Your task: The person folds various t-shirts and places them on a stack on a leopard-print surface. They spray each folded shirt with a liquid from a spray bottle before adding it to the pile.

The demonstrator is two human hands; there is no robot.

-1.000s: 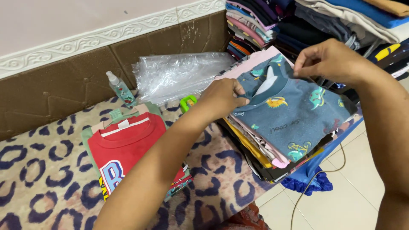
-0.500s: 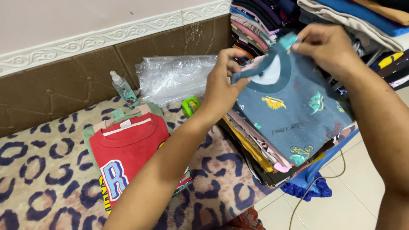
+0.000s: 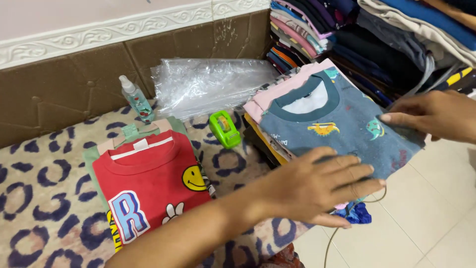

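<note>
Blue shirt now laid flat; left hand fingers spread, pressing; right hand grip unclear

Soft, even indoor light keeps shadows faint. The crinkled clear plastic bags show mild glare. Focus is sharp throughout.

Top shirt: on the folded pile before you, your left hand on its near edge, your right hand at its right edge.
Tape dispenser: just left of the pile.
Second shirt stack: further left.
Spray bottle: behind that stack.
Plastic bags: behind the dispenser, against the wall.
</note>
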